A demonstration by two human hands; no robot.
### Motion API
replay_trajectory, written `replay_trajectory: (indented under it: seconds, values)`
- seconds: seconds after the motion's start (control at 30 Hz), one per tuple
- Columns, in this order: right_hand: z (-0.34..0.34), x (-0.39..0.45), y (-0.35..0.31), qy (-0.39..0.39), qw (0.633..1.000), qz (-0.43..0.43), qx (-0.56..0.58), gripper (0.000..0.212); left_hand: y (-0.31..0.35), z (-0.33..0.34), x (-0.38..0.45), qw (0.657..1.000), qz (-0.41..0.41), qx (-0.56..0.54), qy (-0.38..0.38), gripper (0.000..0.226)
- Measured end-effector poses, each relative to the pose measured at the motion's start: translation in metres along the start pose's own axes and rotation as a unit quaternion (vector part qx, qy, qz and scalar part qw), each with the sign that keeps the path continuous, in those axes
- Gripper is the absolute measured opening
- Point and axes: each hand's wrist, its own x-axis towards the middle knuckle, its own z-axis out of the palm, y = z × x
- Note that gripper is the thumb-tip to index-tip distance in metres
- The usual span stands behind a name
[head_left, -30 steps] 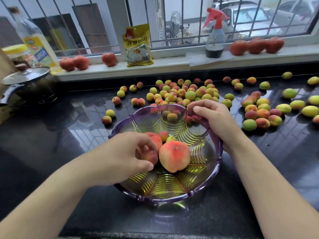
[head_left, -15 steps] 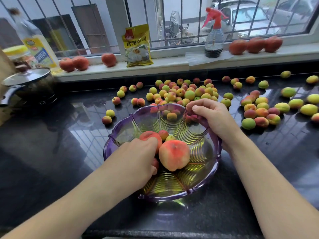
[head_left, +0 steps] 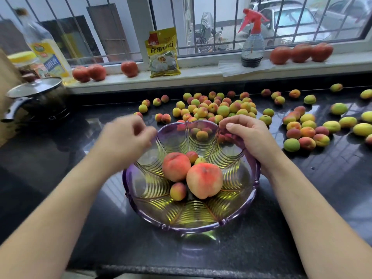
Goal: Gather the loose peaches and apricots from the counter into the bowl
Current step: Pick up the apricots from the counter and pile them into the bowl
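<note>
The clear purple bowl (head_left: 141, 200) sat on the dark counter (head_left: 302, 218), and everything else was placed around it. Inside the bowl lay two big peaches (head_left: 204, 180) touching each other, with a few small apricots beside them. Just behind the bowl was a big pile of apricots (head_left: 217, 108), and more loose fruit (head_left: 308, 131) lay to the right of the bowl. The right hand (head_left: 249, 135) rested on the far right rim of the bowl, with its fingers curled over the edge, holding it. The left hand (head_left: 124, 141) was over the far left rim of the bowl. It was blurry, so I could not tell if its fingers were spread or pinching, and I saw no fruit in it. The job was only just begun, I think, because most fruit was outside the bowl. To do this step well, the right hand should keep the bowl from sliding, and the left hand should pick the nearest fruit behind the bowl first. It should put fruit in softly, so the peaches do not get bruised.
</note>
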Motion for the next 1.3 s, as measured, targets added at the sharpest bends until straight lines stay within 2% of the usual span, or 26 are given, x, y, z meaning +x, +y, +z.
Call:
replay_trajectory:
  seconds: [0.07, 0.1, 0.13, 0.23, 0.33, 0.47, 0.63, 0.7, 0.77, 0.87, 0.97, 1.07, 1.13, 1.17, 1.23, 1.3]
  values:
    - [0.000, 0.000, 0.000, -0.001, 1.000, 0.000, 0.002, 0.017, -0.042, 0.002, 0.028, 0.986, -0.059, -0.056, 0.149, 0.015]
    - [0.000, 0.000, 0.000, 0.000, 1.000, 0.001, 0.002, 0.017, -0.063, 0.008, 0.037, 0.979, -0.084, -0.063, 0.174, 0.010]
    - [0.000, 0.000, -0.001, 0.000, 1.000, 0.002, 0.002, 0.017, -0.081, 0.017, 0.044, 0.978, -0.107, -0.068, 0.164, 0.013]
    - [0.000, 0.000, -0.001, 0.000, 1.000, 0.004, 0.002, 0.016, -0.108, 0.047, 0.046, 0.981, -0.157, -0.081, 0.086, 0.045]
    - [0.000, -0.001, -0.001, 0.002, 1.000, 0.007, 0.004, 0.016, -0.109, 0.065, 0.039, 0.983, -0.133, -0.067, 0.103, 0.058]
    - [-0.001, -0.001, -0.002, 0.002, 1.000, 0.005, 0.005, 0.017, -0.104, 0.067, 0.043, 0.984, -0.133, -0.037, 0.114, 0.057]
    - [0.000, -0.002, -0.002, 0.002, 1.000, 0.006, 0.002, 0.017, -0.107, 0.069, 0.054, 0.979, -0.154, -0.033, 0.131, 0.040]
    - [0.000, -0.002, -0.003, 0.002, 1.000, 0.010, 0.008, 0.017, -0.110, 0.066, 0.053, 0.968, -0.178, -0.098, 0.145, 0.040]
    - [0.000, -0.002, -0.003, 0.003, 1.000, 0.011, 0.007, 0.018, -0.106, 0.055, 0.046, 0.946, -0.187, -0.222, 0.145, 0.040]
    - [0.001, -0.002, -0.003, 0.004, 1.000, 0.010, 0.009, 0.018, -0.081, 0.026, 0.024, 0.923, -0.120, -0.344, 0.124, 0.038]
    - [0.001, -0.003, -0.003, 0.007, 1.000, 0.013, 0.010, 0.018, -0.040, -0.002, -0.003, 0.924, -0.046, -0.369, 0.088, 0.037]
    - [0.001, -0.004, -0.004, 0.006, 1.000, 0.014, 0.008, 0.018, -0.007, -0.018, -0.024, 0.955, -0.009, -0.296, -0.012, 0.035]
    - [0.001, -0.005, -0.005, 0.005, 1.000, 0.013, 0.004, 0.018, 0.001, -0.020, -0.033, 0.987, 0.028, -0.136, -0.080, 0.033]
    - [0.001, -0.005, -0.005, 0.005, 1.000, 0.011, 0.003, 0.017, 0.004, -0.018, -0.037, 0.992, 0.046, -0.043, -0.112, 0.033]
    - [0.002, -0.005, -0.005, 0.004, 1.000, 0.008, -0.002, 0.017, 0.010, -0.011, -0.041, 0.980, 0.070, 0.099, -0.159, 0.036]
    - [0.002, -0.005, -0.006, 0.003, 1.000, 0.008, -0.005, 0.017, 0.016, -0.003, -0.043, 0.958, 0.099, 0.203, -0.174, 0.034]
